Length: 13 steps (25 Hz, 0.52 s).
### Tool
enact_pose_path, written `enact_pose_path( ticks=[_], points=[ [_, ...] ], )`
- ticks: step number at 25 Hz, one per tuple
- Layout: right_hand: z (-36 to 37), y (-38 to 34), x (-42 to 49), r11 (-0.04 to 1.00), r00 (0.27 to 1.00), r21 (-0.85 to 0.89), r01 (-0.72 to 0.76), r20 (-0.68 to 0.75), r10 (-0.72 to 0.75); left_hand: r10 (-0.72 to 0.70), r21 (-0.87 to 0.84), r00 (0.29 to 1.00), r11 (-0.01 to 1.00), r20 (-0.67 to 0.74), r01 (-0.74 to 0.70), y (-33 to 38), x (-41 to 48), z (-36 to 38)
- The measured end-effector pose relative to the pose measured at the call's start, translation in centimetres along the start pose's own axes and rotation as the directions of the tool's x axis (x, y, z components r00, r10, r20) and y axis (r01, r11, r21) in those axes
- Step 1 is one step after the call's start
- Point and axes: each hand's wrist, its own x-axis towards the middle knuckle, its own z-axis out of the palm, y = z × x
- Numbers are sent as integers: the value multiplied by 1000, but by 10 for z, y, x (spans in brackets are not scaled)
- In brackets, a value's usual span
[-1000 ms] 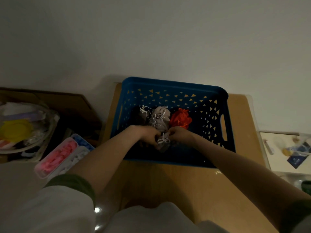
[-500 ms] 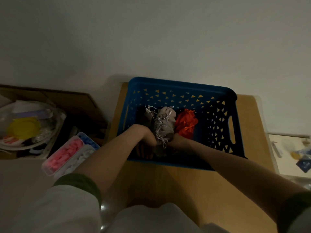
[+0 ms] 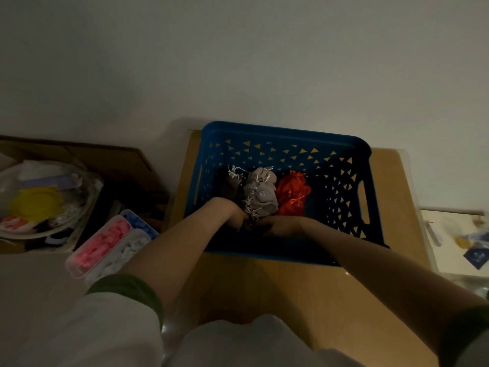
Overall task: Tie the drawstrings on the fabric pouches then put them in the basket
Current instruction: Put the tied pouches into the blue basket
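Blue plastic basket with triangle cut-outs and side handle slots sits on a wooden table, against the wall. Three pouches lie inside in a row, touching, toward the left and middle of the floor: a dark pouch with silvery cords at its neck, a grey pouch with a pale tied cord hanging down its front, and a red pouch, shiny and crumpled. Both bare forearms reach over the near wall into the basket. The left hand is low in front of the dark and grey pouches, knuckles up. The right hand lies beside it, pointing left under the red pouch. Their fingers meet in deep shadow; I cannot tell whether either grips anything.
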Motion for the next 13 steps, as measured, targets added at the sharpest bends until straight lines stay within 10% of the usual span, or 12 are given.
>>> enact_pose_path(
  ticks=[7,13],
  points=[
    [0,-6,-11,898,997,-437,-42,38,65,-55,215,994,976,89,34,9,-9,1],
    [5,-17,-24,890,985,-454,-47,126,116,28,218,991,974,130,-56,26,-26,4]
  ],
)
